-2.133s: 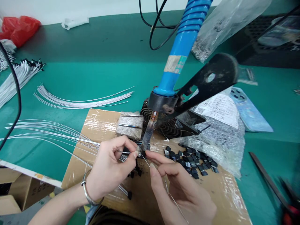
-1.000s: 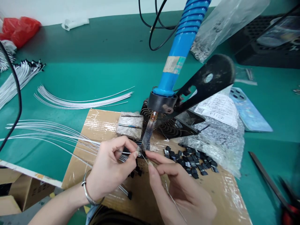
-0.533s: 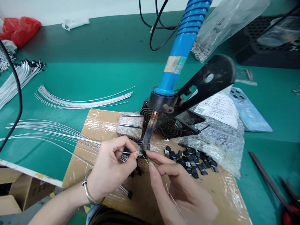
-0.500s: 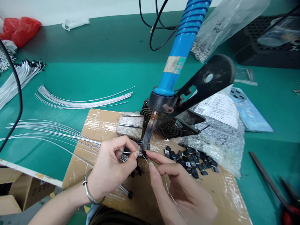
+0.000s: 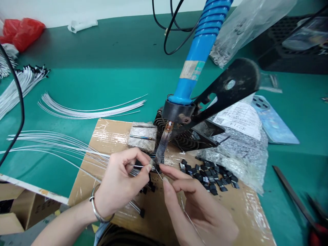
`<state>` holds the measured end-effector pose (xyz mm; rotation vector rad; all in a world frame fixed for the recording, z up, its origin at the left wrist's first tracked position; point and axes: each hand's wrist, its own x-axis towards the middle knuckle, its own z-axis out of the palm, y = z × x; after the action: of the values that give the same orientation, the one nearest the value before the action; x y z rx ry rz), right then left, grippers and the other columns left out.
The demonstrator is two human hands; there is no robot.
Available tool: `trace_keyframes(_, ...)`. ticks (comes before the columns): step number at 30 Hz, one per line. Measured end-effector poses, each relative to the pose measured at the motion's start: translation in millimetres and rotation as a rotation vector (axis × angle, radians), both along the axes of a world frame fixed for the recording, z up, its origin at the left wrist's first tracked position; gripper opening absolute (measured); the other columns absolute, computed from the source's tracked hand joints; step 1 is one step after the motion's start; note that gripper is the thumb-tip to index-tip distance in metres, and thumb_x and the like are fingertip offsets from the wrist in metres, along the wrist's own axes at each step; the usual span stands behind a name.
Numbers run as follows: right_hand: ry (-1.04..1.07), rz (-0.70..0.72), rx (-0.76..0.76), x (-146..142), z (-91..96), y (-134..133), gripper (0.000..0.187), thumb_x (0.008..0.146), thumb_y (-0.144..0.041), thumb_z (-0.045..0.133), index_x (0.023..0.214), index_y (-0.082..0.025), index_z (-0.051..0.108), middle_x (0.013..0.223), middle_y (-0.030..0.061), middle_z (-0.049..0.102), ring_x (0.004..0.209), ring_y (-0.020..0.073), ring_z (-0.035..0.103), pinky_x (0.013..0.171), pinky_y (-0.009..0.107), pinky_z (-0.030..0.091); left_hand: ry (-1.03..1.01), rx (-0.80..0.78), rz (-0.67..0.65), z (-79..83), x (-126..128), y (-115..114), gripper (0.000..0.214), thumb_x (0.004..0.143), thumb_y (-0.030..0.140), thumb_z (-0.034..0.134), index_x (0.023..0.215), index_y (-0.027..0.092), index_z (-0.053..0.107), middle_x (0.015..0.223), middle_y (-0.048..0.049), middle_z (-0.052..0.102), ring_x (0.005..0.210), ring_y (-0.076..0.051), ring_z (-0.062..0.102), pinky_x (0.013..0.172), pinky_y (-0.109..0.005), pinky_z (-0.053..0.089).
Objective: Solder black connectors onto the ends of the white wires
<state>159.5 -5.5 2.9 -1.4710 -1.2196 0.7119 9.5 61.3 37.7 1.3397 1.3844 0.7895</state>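
A blue-handled soldering iron (image 5: 196, 58) is fixed in a black metal holder (image 5: 228, 89), its worn tip (image 5: 162, 150) pointing down between my hands. My left hand (image 5: 128, 182) pinches a thin wire just left of the tip; the small end piece at the fingertips is too small to make out. Solder wire (image 5: 159, 174) runs from the tip to my right hand (image 5: 197, 205), pinched between thumb and fingers. Its tail (image 5: 191, 220) loops across the palm. Beneath my left hand lie white wires (image 5: 84, 150), some with black ends (image 5: 141, 212).
Small black pieces (image 5: 210, 176) lie on the cardboard (image 5: 246, 205) at right, near a bubble-wrap bag (image 5: 252, 164). A pad (image 5: 143, 145) sits left of the iron. Another wire bundle (image 5: 97, 113) rests on the green mat (image 5: 84, 80). Pliers or cutters (image 5: 317, 232) are at far right.
Almost nothing differs. The iron and its holder appear shifted very slightly right; both hands keep their pinch at the tip.
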Motion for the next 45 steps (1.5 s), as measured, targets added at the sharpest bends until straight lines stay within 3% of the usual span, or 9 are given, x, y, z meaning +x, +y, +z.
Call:
trace_keyframes(7,0.021,-0.009,0.031,-2.0,-4.2,2.2,0.018,0.094,-0.018,0.073,0.078,-0.023,0.066,0.107,0.0090,0.086,0.097,0.0205,0.084,0.087,0.025,0.064,-0.005,-0.011,0.003,-4.2,0.6,0.0,0.007,0.079,0.019,0.065,0.072,0.018,0.065,0.081,-0.0066,0.075,0.058,-0.012,0.044,0.050,-0.026,0.028)
trace_keyframes(13,0.017,-0.010,0.021,-1.1,-4.2,2.6,0.017,0.094,-0.018,0.075,0.079,-0.023,0.067,0.106,0.0084,0.086,0.095,0.0207,0.084,0.087,0.027,0.065,0.000,-0.004,-0.006,-3.2,0.7,-2.7,0.007,0.080,0.019,0.065,0.072,0.017,0.065,0.079,-0.0049,0.074,0.054,-0.010,0.035,0.050,-0.025,0.028)
trace_keyframes(28,0.013,0.003,0.023,-0.5,-2.8,2.6,0.015,0.093,-0.021,0.077,0.079,-0.022,0.071,0.105,0.0120,0.086,0.091,0.0246,0.085,0.081,0.031,0.069,0.033,0.083,-0.006,-1.3,1.6,-4.9,0.012,0.082,0.017,0.063,0.071,0.016,0.067,0.075,-0.0040,0.074,0.051,-0.008,0.031,0.047,-0.023,0.027)
trace_keyframes(36,-0.016,-0.011,0.032,-1.5,-5.8,1.9,0.015,0.094,-0.020,0.075,0.080,-0.024,0.069,0.104,0.0077,0.086,0.091,0.0188,0.084,0.082,0.025,0.065,0.051,0.135,-0.008,-3.6,0.9,-5.1,0.013,0.083,0.016,0.063,0.072,0.016,0.068,0.075,-0.0040,0.075,0.052,-0.009,0.035,0.047,-0.023,0.029)
trace_keyframes(45,-0.005,-0.007,0.047,-0.6,-3.5,3.3,0.015,0.094,-0.022,0.076,0.079,-0.023,0.072,0.101,0.0108,0.087,0.088,0.0238,0.085,0.080,0.032,0.069,0.061,0.144,-0.016,-3.0,0.8,-4.5,0.013,0.083,0.018,0.063,0.071,0.017,0.069,0.075,-0.0042,0.075,0.053,-0.010,0.039,0.048,-0.024,0.032)
